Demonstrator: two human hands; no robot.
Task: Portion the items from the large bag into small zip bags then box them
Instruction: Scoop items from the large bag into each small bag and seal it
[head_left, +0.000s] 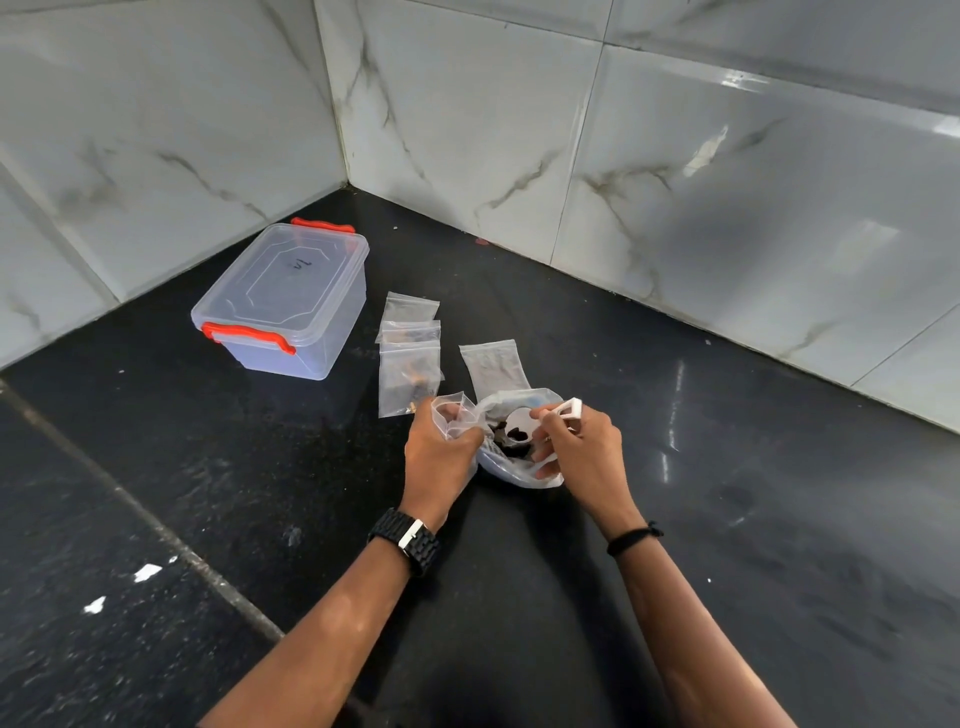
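Two hands, frame centre: left hand (439, 457) pinches small clear zip bag (451, 415) mouth open for filling; right hand (582, 447) grips white plastic scoop (524, 423) inside large clear bag (511, 457). Lidded clear box (283, 301), upper left.

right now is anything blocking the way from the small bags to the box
Yes: the clear plastic box has its lid clipped on by orange latches. The black counter between the small zip bags and it looks bare.
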